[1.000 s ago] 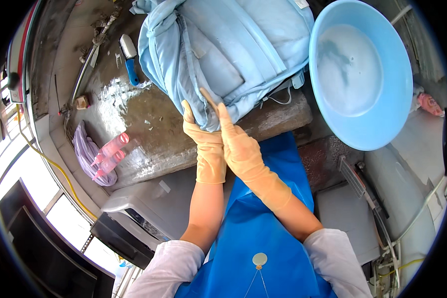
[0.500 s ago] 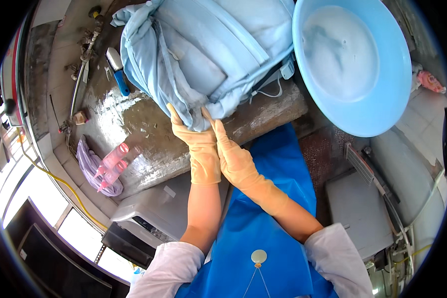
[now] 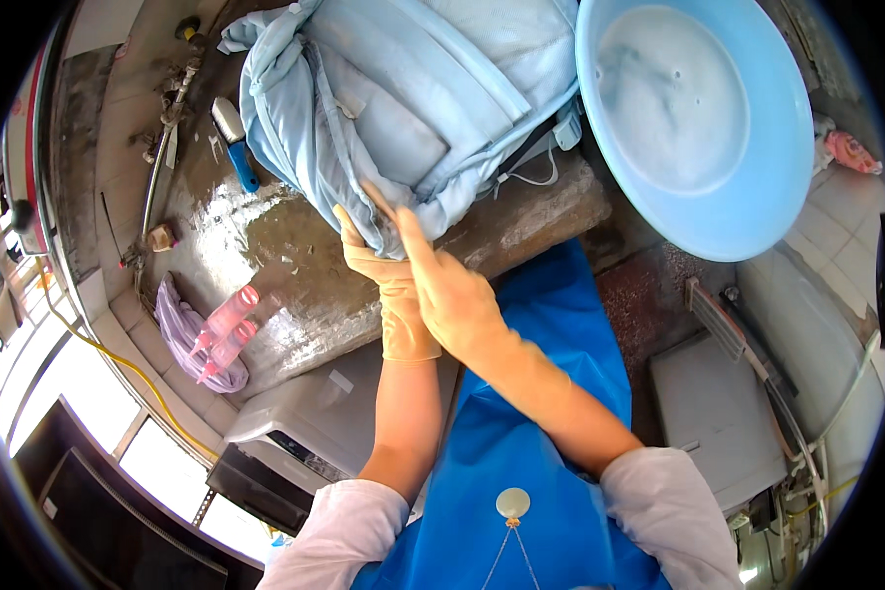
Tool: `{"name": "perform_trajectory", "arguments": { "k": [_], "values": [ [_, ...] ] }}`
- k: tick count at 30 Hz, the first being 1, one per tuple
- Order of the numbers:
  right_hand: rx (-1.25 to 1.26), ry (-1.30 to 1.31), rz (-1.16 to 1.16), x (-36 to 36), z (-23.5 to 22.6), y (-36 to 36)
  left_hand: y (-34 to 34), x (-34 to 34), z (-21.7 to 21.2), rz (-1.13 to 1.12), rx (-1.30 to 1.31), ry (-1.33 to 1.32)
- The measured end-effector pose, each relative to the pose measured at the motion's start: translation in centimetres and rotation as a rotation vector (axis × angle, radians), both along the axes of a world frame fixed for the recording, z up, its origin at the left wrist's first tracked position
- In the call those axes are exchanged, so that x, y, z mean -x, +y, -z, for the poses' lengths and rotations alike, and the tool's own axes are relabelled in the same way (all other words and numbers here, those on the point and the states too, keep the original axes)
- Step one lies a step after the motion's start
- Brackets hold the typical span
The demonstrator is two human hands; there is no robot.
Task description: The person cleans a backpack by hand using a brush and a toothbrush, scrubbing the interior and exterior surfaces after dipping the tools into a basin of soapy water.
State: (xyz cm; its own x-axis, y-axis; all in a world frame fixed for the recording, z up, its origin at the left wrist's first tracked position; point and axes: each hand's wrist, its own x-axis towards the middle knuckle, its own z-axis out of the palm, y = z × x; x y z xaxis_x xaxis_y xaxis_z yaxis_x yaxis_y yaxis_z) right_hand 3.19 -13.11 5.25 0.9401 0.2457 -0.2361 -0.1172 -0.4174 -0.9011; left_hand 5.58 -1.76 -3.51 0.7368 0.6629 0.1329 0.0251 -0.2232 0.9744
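Crossing at the wrists, gloved left hand [image 3: 388, 285] and right hand [image 3: 452, 295] | fingers extended, grips open, fingertips touching pale-blue backpack [image 3: 403, 108] | backpack lying crumpled on wet tabletop [image 3: 295, 285]

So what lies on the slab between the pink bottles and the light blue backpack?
In the head view, only bare wet stone slab lies between the pink bottles and the light blue backpack; the blue-handled brush sits off to the side.
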Motion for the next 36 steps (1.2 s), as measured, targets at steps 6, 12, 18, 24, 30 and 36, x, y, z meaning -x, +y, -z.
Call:
{"name": "perform_trajectory", "arguments": {
  "k": [6,12,18,24,30,36],
  "values": [
    [0.003,0.046,-0.024,2.7,-0.7,-1.2,-0.8,0.1,-0.5,0.008,-0.404,0.083],
    [0.031,0.003,-0.027,3.1,-0.2,-0.9,0.5,-0.1,0.3,0.076,0.006,0.051],
    [0.067,-0.043,0.004,0.5,0.5,-0.7,0.5,0.1,0.6,0.051,-0.043,0.238],
    [0.004,-0.049,0.056,0.4,1.3,-0.1,-0.9,-0.1,-0.6,0.018,-0.479,0.142],
    [-0.003,0.045,0.026,0.5,0.2,-0.3,1.6,1.4,3.0,0.003,0.127,-0.032],
    [-0.019,0.052,0.016,4.0,-0.1,-0.4,1.0,-0.2,1.4,0.018,0.106,0.082]
  ]
}}
